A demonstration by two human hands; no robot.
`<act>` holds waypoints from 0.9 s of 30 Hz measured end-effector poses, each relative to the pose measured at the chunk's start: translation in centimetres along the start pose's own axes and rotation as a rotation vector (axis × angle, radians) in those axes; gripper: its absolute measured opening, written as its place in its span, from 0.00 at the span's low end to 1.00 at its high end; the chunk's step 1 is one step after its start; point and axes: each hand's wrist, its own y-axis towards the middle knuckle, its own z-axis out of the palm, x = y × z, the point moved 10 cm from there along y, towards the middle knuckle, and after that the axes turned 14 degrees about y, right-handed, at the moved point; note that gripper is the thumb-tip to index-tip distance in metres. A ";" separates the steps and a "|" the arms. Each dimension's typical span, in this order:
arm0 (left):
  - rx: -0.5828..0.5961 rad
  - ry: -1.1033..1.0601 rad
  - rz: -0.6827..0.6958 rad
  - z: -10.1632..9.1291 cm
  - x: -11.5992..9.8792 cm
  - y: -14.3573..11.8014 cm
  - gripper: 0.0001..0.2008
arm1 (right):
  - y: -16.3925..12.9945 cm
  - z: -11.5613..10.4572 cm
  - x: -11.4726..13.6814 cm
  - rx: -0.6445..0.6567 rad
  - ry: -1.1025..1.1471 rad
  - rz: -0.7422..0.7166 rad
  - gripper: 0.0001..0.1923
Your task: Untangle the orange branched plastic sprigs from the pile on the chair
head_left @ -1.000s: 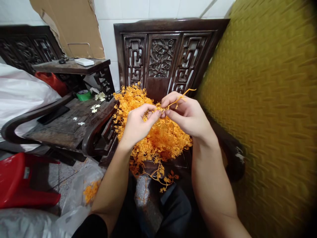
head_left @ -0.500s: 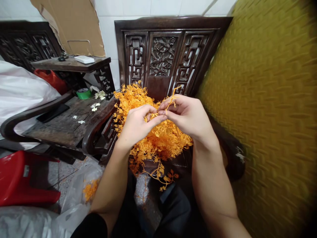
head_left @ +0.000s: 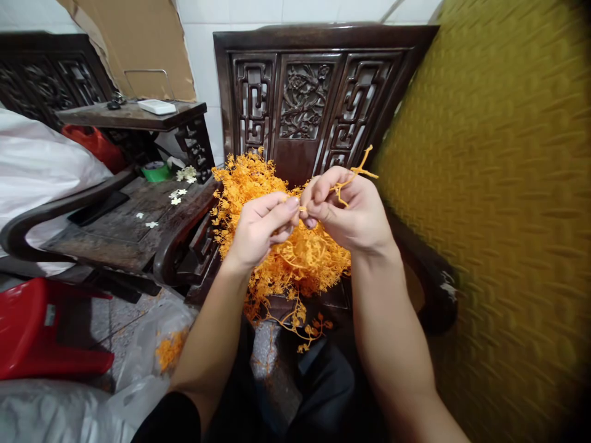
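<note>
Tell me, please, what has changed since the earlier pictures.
The left hand has curled in more tightly; the orange stem in the right hand juts farther right than half a second ago. The orange heap, trailing sprig and red stool stayed put.

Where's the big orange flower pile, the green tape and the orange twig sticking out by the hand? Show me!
Orange flower pile [head_left: 295, 264]: head view, middle of the heap.
Green tape roll [head_left: 157, 175]: head view, its outer side.
Orange twig [head_left: 357, 170]: head view, near its fork.
</note>
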 end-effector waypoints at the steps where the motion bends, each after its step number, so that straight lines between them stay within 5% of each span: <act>1: 0.016 -0.086 -0.030 0.5 0.4 0.1 0.21 | 0.1 0.2 -0.3 0.016 0.029 0.006 0.17; 4: 0.053 -0.247 -0.087 1.0 0.8 0.2 0.24 | 0.5 0.2 -0.8 0.021 0.061 0.019 0.22; 8: -0.103 -0.418 -0.031 -3.0 -0.4 0.3 0.24 | 0.2 -3.1 1.6 -0.157 0.028 -0.129 0.29; 11: -0.164 -0.476 -0.038 -5.6 -0.7 0.3 0.17 | -1.0 -6.5 3.7 -0.398 -0.157 -0.231 0.24; 14: -0.174 -0.463 -0.098 -5.9 -0.1 0.4 0.09 | -1.9 -7.2 4.8 -0.483 -0.406 -0.270 0.17; 18: -0.203 -0.213 -0.116 -4.7 0.4 0.4 0.09 | -2.0 -6.1 4.7 -0.458 -0.530 -0.294 0.15; 24: -0.019 0.381 0.012 -1.0 -1.4 -0.4 0.16 | -1.7 -5.1 3.9 -0.479 -0.603 -0.270 0.18; 27: -0.129 0.816 0.178 -0.6 -3.2 -0.8 0.17 | -1.6 -5.1 3.2 -0.506 -0.555 -0.253 0.19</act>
